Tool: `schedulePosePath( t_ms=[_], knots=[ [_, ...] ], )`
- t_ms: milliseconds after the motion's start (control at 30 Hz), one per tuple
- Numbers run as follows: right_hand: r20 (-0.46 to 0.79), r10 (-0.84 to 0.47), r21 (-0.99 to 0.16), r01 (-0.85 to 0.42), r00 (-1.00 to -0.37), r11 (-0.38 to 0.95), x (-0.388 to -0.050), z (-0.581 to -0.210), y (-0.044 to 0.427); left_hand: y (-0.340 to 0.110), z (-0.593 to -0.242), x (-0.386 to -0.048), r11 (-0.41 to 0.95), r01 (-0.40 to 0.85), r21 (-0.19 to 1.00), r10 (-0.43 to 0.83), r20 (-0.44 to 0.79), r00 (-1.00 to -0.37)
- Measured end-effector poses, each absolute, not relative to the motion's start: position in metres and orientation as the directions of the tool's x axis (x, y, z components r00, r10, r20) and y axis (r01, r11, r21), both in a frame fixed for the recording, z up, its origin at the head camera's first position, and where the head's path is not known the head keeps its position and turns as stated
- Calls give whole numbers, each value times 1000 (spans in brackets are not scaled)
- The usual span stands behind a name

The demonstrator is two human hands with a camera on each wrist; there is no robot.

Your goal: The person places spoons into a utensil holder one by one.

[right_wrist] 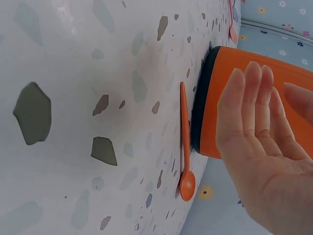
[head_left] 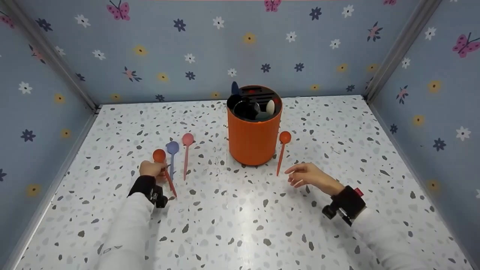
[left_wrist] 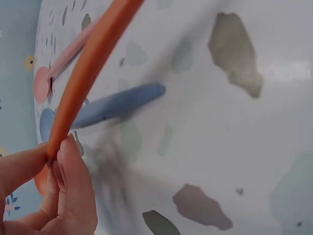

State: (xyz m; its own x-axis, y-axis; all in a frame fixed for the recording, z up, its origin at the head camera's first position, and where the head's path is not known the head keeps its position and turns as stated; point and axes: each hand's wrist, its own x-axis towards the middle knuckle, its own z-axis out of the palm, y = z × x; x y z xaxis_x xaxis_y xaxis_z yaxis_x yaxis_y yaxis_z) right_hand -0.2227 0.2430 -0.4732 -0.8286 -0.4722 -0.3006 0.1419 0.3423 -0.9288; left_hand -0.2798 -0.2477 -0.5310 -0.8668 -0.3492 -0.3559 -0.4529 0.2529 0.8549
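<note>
My left hand (head_left: 152, 169) pinches an orange spoon (left_wrist: 90, 63) near its bowl, between thumb and fingers. In the left wrist view its handle slants up above the tabletop. Close by lie a blue spoon (head_left: 173, 147) and, further right, a pink spoon (head_left: 188, 139), both with bowls pointing away from me. My right hand (head_left: 309, 177) hovers with extended, slightly bent fingers and holds nothing. Just beyond its fingertips a second orange spoon (head_left: 285, 138) lies on the table, beside the orange utensil holder (head_left: 252, 140).
Several utensils stand in the holder's black top, including a dark blue handle (head_left: 235, 88) and a pale rounded end (head_left: 270, 107). Flower-patterned walls (head_left: 210, 52) border the speckled table (head_left: 225, 221) at the back and both sides.
</note>
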Motion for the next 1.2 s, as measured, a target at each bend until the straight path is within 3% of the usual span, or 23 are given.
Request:
schedulePosePath(
  t_ms=[100, 300, 700, 1200],
  knots=[
    [-303, -469, -927, 144, -830, 345, -222, -472, 243, -229, -495, -264, 118, -491, 863, -290, -443, -848],
    [-302, -470, -928, 143, -829, 344, -221, -471, 244, -219, -473, -262, 29, -536, 844, -190, -521, -832],
    [-306, -464, -924, 142, -831, 355, -221, -469, 237, -186, -459, -257, -52, -549, 834, -82, -551, -830],
    [-298, -480, -930, 137, -825, 341, -222, -474, 219, -132, -458, -238, -144, -512, 847, -58, -523, -850]
  ],
)
